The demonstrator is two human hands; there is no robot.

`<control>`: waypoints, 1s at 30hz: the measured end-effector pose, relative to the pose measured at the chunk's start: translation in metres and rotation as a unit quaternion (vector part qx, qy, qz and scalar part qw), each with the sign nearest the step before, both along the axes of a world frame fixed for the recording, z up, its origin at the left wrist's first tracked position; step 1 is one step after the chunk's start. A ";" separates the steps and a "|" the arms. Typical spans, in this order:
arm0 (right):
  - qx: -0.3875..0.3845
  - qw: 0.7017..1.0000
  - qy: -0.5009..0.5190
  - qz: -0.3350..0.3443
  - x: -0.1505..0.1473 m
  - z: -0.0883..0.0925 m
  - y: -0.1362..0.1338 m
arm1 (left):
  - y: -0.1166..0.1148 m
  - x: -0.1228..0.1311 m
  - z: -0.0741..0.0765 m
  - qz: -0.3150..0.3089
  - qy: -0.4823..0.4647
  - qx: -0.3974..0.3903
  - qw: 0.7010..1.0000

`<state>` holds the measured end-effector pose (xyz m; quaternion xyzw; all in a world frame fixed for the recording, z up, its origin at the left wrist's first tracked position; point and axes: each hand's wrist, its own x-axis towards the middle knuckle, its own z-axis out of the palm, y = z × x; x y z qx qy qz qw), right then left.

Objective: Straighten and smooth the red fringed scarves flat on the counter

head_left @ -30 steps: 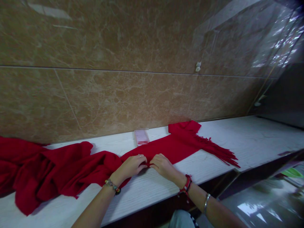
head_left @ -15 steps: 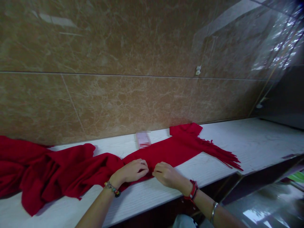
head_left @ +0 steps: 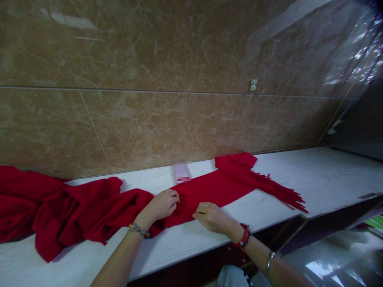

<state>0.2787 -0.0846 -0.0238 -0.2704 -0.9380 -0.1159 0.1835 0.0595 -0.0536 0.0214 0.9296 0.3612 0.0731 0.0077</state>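
A long red scarf (head_left: 203,187) lies lengthwise along the white surface, its middle spread flat and its right end fringed. Bunched folds of it fill the left side. My left hand (head_left: 163,204), with a ring and a beaded bracelet, rests on the scarf where the flat part meets the folds; its fingers are curled into the cloth. At the near edge of the flat part, my right hand (head_left: 213,217) is closed, thumb and fingers pressed together on the fabric. A red band and a silver bangle circle the right wrist and forearm.
Behind the scarf, a small pale pink, blurred packet (head_left: 182,172) lies against the brown marbled tile wall (head_left: 161,123). The white counter (head_left: 335,171) runs on to the right, towards a dark object (head_left: 365,123). Below its front edge are dark shelves and a shiny floor.
My left hand has shifted left and away from me, widening the gap between my hands. The right hand stays near the scarf's front edge. The view has moved slightly.
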 end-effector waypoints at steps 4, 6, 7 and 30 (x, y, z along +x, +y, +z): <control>0.004 1.000 -0.006 0.005 0.001 -0.003 0.001 | -0.006 0.006 0.000 -0.094 -0.012 -0.071 0.993; 0.005 1.000 -0.008 0.005 0.001 -0.004 0.001 | -0.004 0.001 -0.001 -0.070 0.019 -0.070 0.995; 0.004 1.000 -0.009 0.005 0.001 -0.003 0.001 | -0.002 -0.003 -0.001 -0.041 0.034 -0.060 0.997; -0.018 1.000 -0.012 -0.010 -0.002 0.005 -0.003 | 0.014 0.008 -0.020 0.146 0.025 0.063 0.987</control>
